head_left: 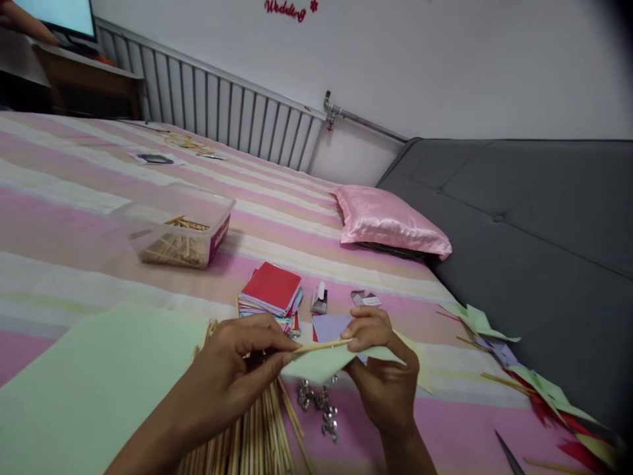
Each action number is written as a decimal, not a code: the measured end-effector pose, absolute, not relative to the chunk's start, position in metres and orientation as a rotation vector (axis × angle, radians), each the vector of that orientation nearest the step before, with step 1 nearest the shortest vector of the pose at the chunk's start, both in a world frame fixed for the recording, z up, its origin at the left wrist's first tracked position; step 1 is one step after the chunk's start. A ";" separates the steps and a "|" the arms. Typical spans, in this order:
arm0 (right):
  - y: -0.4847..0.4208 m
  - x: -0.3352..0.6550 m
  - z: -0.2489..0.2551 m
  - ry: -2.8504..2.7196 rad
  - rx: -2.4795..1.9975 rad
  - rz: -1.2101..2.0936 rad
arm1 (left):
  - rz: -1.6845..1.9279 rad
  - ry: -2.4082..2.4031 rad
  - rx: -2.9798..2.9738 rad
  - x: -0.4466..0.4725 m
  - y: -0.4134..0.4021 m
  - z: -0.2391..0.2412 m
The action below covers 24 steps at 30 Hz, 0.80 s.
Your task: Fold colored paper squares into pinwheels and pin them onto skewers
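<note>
In front of me a light green folded paper pinwheel (319, 364) is held against a thin wooden stick (321, 345). My left hand (242, 356) pinches the stick between thumb and fingertips. My right hand (384, 369) is closed on the paper and the stick's other end, its fingers on top and thumb below. Beneath the hands lie a pile of silver metal pins (321, 406) and a bundle of wooden sticks (262, 435). Just beyond is a stack of coloured paper squares (271, 288), red on top, beside a lavender sheet (330, 327).
A large pale green sheet (99, 369) lies at left. Farther back stands a clear plastic box (217, 227) of short sticks. Paper pinwheels on sticks (544, 389) line the right, near a dark pointed blade (508, 452). A pink pillow (390, 214) rests by the grey headboard (534, 198).
</note>
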State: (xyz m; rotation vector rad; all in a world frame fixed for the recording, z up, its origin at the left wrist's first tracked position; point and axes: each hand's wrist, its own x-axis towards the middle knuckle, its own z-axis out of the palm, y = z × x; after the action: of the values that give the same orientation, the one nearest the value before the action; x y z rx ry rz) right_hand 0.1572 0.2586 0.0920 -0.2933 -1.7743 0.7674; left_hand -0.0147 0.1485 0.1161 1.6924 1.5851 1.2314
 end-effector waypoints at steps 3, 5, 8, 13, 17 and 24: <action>0.257 0.155 0.092 -1.743 -0.341 0.791 | 1.231 1.549 1.666 -0.012 0.150 0.119; 0.257 0.155 0.091 -1.722 -0.375 0.815 | 1.226 1.538 1.646 -0.011 0.152 0.117; 0.258 0.155 0.090 -1.696 -0.418 0.862 | 1.255 1.514 1.565 -0.009 0.156 0.108; 0.264 0.160 0.091 -1.690 -0.579 1.075 | 1.168 1.602 1.570 -0.008 0.159 0.101; 0.267 0.163 0.092 -1.592 -0.696 1.218 | 1.009 1.704 1.672 -0.015 0.159 0.105; 0.273 0.164 0.090 -1.559 -0.713 1.208 | 1.172 1.711 1.513 -0.027 0.155 0.103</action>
State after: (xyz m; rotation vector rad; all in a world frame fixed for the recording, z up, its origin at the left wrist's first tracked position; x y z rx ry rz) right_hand 0.1639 0.2730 0.0895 -0.7130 -1.5591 1.2084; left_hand -0.0272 0.1554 0.1032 1.5134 1.7112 1.1723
